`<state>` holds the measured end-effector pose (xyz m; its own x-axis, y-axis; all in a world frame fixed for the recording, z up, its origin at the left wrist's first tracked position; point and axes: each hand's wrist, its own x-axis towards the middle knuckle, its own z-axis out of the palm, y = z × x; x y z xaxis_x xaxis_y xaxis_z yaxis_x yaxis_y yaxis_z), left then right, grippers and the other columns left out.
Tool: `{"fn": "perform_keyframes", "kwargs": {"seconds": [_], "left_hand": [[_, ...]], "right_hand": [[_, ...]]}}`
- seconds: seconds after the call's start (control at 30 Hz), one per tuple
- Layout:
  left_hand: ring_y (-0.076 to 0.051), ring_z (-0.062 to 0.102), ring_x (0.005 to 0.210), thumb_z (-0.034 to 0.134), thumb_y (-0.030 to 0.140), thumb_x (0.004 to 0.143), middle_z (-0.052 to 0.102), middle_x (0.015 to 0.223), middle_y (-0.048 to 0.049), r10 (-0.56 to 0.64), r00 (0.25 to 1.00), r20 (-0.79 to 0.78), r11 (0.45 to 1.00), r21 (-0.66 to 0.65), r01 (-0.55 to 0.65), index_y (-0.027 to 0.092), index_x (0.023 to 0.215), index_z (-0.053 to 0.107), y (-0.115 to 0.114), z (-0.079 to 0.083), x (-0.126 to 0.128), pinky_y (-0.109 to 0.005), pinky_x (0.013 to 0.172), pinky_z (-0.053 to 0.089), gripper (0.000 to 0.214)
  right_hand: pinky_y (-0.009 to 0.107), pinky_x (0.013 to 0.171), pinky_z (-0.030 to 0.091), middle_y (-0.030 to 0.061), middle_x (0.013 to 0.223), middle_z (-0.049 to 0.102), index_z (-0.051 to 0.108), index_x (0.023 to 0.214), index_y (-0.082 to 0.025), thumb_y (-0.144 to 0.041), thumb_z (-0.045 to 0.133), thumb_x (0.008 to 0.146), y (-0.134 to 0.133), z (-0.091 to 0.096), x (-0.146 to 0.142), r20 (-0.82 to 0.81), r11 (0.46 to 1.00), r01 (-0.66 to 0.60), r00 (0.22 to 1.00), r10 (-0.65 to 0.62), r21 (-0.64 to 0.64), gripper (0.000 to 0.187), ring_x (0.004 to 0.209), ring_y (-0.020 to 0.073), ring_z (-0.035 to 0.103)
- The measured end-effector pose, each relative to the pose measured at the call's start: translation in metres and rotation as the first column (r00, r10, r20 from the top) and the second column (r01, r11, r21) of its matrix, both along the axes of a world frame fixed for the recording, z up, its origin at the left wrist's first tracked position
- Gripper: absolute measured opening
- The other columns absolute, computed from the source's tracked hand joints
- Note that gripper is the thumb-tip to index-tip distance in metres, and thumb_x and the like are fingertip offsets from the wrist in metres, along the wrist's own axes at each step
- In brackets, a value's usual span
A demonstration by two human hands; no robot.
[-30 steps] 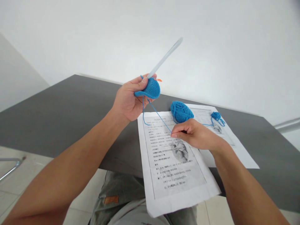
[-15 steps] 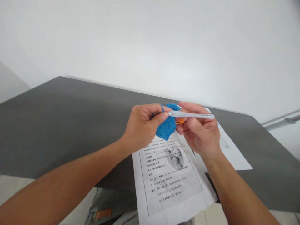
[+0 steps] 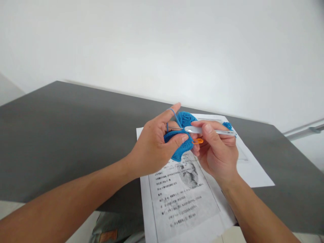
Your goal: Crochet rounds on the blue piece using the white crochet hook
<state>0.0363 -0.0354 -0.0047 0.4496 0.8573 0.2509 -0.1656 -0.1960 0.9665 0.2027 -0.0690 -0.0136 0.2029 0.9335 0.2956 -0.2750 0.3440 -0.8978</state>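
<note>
My left hand (image 3: 157, 143) pinches a blue crocheted piece (image 3: 182, 152) between thumb and fingers. Blue yarn loops over its raised index finger. In my right hand (image 3: 217, 148) is a crochet hook (image 3: 210, 130) with a pale, thick handle; its thin metal shaft points left, along the upper edge of the crochet work. An orange stitch marker (image 3: 197, 141) hangs from the right side of the blue piece, close to my right fingers. Just behind the hands sits a ball of blue yarn (image 3: 186, 118). The hook's tip is hard to make out beside my left fingers.
A printed sheet (image 3: 174, 206) with text and a picture lies under my hands at the table's front edge. Another white sheet (image 3: 255, 173) lies to the right, with a small blue yarn bit (image 3: 227, 125) on it. The grey table (image 3: 76, 135) meets a white wall behind.
My left index finger has lifted, drawing the yarn up. My right hand has changed its hold on the hook, with thumb now on the handle. The blue piece has tilted and lowered slightly.
</note>
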Motion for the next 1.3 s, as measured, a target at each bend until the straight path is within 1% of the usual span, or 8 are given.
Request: {"fn": "perform_keyframes", "kwargs": {"seconds": [0.23,0.37,0.53,0.7,0.8,0.97,1.1,1.3], "left_hand": [[-0.007,0.051,0.057,0.077,0.015,0.088,0.065,0.072,0.006,-0.098,0.99,0.1,0.991,-0.085,0.106,0.005,0.171,0.027,0.003,0.004,-0.001,-0.018,0.051,0.042,0.098],[-0.007,0.052,0.057,0.08,0.014,0.084,0.066,0.072,0.0053,-0.07,0.992,0.102,0.992,-0.097,0.08,0.009,0.168,0.039,0.002,0.005,-0.002,-0.018,0.052,0.043,0.094],[-0.007,0.057,0.06,0.083,0.01,0.077,0.068,0.075,0.0047,0.03,0.993,0.117,0.997,-0.08,-0.021,0.006,0.153,0.059,0.0,0.005,-0.001,-0.017,0.055,0.048,0.08],[-0.009,0.065,0.062,0.087,0.008,0.071,0.075,0.075,0.0028,0.057,0.985,0.163,0.986,-0.161,-0.03,0.006,0.145,0.066,0.002,0.007,0.001,-0.017,0.057,0.053,0.076],[-0.01,0.067,0.063,0.088,0.009,0.07,0.077,0.075,0.0018,0.096,0.985,0.141,0.981,-0.178,-0.07,0.008,0.14,0.07,0.003,0.009,0.002,-0.019,0.058,0.054,0.072],[-0.01,0.062,0.061,0.087,0.012,0.074,0.079,0.075,0.0011,0.136,0.987,0.082,0.978,-0.168,-0.121,0.011,0.141,0.071,0.004,0.01,0.003,-0.02,0.058,0.052,0.069],[-0.01,0.063,0.059,0.088,0.013,0.073,0.079,0.074,0.0011,0.1,0.986,0.134,0.979,-0.189,-0.074,0.01,0.146,0.067,0.004,0.009,0.002,-0.02,0.056,0.05,0.076],[-0.01,0.065,0.059,0.088,0.011,0.075,0.078,0.074,0.0015,0.044,0.973,0.227,0.985,-0.172,-0.004,0.01,0.161,0.052,0.005,0.007,0.0,-0.019,0.056,0.053,0.093]], "right_hand": [[0.017,0.038,0.053,-0.0001,0.067,0.081,0.088,0.09,-0.024,-0.044,0.094,0.082,0.0,0.001,0.0,0.018,0.999,-0.025,1.0,0.024,0.04,0.022,0.042,0.0088,0.063],[0.018,0.038,0.053,0.0001,0.068,0.081,0.088,0.09,-0.024,-0.042,0.092,0.084,0.0,0.001,0.0,0.032,0.997,-0.022,0.999,0.02,0.079,0.019,0.043,0.0089,0.063],[0.022,0.038,0.052,-0.0002,0.071,0.079,0.088,0.094,-0.024,-0.036,0.087,0.09,-0.001,-0.002,0.0,0.109,0.98,0.024,0.993,-0.047,0.198,0.012,0.044,0.0097,0.064],[0.025,0.041,0.051,0.0013,0.083,0.081,0.088,0.102,-0.026,-0.03,0.081,0.096,-0.001,-0.008,0.002,0.177,0.955,0.047,0.979,-0.103,0.294,0.01,0.051,0.0109,0.067],[0.028,0.046,0.054,0.0019,0.09,0.081,0.087,0.11,-0.03,-0.024,0.077,0.098,-0.001,-0.01,0.004,0.28,0.917,0.076,0.939,-0.197,0.392,0.017,0.058,0.0123,0.069],[0.032,0.053,0.058,0.0036,0.097,0.082,0.085,0.117,-0.032,-0.008,0.077,0.093,-0.001,-0.007,0.007,0.46,0.817,0.089,0.79,-0.406,0.569,0.034,0.065,0.0149,0.072],[0.032,0.053,0.058,0.0029,0.096,0.082,0.085,0.117,-0.031,-0.012,0.075,0.096,0.001,-0.01,0.006,0.405,0.827,0.107,0.832,-0.378,0.551,0.03,0.064,0.0145,0.071],[0.032,0.051,0.057,0.0009,0.093,0.083,0.086,0.113,-0.033,-0.028,0.077,0.099,-0.002,-0.013,0.001,0.264,0.919,0.109,0.939,-0.221,0.379,0.017,0.058,0.0136,0.07]]}}
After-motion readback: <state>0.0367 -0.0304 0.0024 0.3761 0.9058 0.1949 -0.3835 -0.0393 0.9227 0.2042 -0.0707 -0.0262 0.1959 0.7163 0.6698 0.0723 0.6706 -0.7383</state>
